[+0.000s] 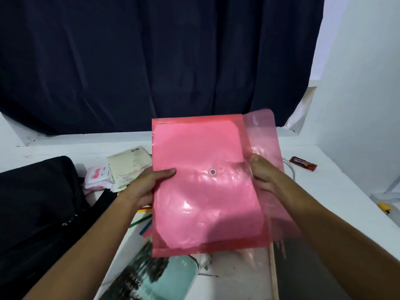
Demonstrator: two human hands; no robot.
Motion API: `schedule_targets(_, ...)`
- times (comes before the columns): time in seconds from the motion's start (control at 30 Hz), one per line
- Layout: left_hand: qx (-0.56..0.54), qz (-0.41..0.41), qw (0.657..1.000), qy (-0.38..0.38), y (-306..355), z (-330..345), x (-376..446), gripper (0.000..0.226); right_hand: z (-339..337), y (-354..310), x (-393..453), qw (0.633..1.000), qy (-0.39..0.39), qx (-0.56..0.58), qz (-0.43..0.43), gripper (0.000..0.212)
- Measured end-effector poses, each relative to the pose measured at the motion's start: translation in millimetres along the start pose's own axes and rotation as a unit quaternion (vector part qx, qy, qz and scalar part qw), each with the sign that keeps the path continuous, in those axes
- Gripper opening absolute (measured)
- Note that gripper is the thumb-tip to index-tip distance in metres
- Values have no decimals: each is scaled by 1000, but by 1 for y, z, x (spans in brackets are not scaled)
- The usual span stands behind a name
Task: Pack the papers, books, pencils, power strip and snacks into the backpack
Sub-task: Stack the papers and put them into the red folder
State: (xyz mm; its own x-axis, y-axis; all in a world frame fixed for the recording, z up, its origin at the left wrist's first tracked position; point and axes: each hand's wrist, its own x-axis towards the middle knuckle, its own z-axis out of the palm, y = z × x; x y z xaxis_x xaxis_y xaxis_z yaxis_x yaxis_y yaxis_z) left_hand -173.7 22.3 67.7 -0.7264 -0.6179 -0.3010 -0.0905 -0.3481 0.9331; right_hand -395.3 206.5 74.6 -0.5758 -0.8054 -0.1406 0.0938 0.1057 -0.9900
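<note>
My arms reach out, both hands lifting a pink plastic folder above the white table.

My left hand pinches its left edge, my right hand grips the open flap side; the black backpack lies left, coloured pencils beside it.

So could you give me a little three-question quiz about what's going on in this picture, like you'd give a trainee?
1. True or false: both hands hold the pink folder.
2. Where does the black backpack lie: A) left of the folder, B) right of it, C) under it?
3. Fill in: the folder's flap is ____.

Key:
1. True: the left hand and the right hand grip its opposite edges.
2. A.
3. Open; the round snap is unfastened.
</note>
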Motion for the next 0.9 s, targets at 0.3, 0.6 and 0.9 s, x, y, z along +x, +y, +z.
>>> schedule_targets(0.3, -66, 79, 994, 35, 11, 2, 3, 27, -5, -35, 7, 995, 85, -44, -14, 30)
schedule_targets(0.6, -260, 119, 954, 86, 13, 12, 13, 23, 16, -36, -4, 808, 299, -319, -394, 34)
schedule_targets(0.9, -375, 117, 920, 15, 13, 40, 5, 21, 37, -22, 13, 972, 90, 213, -36, 61)
